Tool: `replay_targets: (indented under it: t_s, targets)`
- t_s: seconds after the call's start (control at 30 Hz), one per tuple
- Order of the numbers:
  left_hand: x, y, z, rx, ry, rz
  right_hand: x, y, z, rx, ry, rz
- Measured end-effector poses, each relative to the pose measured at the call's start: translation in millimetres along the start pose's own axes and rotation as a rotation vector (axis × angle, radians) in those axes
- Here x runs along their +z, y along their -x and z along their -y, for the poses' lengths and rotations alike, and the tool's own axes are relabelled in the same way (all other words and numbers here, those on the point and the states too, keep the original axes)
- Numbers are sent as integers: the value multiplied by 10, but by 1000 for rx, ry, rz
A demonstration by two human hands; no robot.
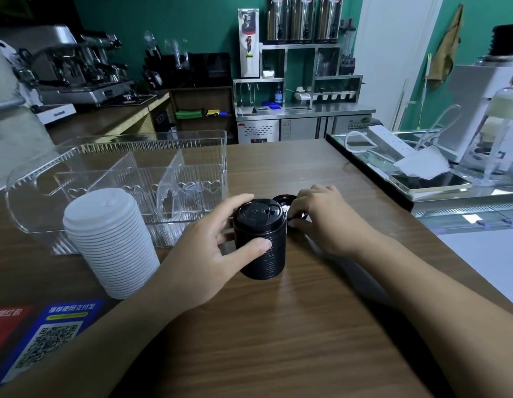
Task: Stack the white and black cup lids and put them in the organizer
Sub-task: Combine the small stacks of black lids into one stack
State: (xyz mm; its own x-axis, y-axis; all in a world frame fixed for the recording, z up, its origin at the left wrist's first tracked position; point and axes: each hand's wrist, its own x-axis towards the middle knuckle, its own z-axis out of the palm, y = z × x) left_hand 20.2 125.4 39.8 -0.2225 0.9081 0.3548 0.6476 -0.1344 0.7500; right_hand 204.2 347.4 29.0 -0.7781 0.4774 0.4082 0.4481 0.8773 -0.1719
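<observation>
on the brown wooden counter (321,326), seen from the head camera, a tall stack of black cup lids (260,239) stands upright near the middle, and the left hand (212,254) holds it, thumb pressed across the front ribs and fingers curled round the far side. just behind and to the right of that stack lies a loose black lid (284,199), mostly hidden; the right hand (321,219) reaches down over it with fingers bent, the tips at its rim, though i cannot tell whether they already pinch it or only touch it. a stack of white cup lids (111,242) stands by itself to the left, well apart from both hands, just in front of the clear plastic organizer (192,139), whose divided compartments hold no lids yet. judging from this, the black stack is nearly finished and the loose lid is the next to go on top, with both stacks not yet moved into the organizer. the risk is in the tall black column: if the loose lid is pushed on off-centre, or the left hand eases while the right presses down, the stack could lean and spill across the counter. the loose lid could also skid away from the fingertips on the smooth wood, toward the raised glass ledge (450,208) at the right. a blue qr-code sticker (51,337) lies at the near left edge.
</observation>
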Motion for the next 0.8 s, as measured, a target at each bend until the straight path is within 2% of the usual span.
replay_targets:
  t_s: [0.17, 0.37, 0.53, 0.7, 0.8]
  targets:
    - [0, -5, -9, -6, 0, -12, -4, -2, 31, 19, -44, -11]
    - [-4, -4, -13, -10, 6, -30, -34, 25, -22, 81, -320, -35]
    - [-12, -2, -8, -11, 2, -27, -196, 9, 16, 114, -436, -181]
    - [-37, 9, -45, 14, -10, -71, -484, 34, 262, 159, -1037, -313]
    - [-43, 5, -85, 58, 50, -121, -552, 44, 390, 80, -1292, -251]
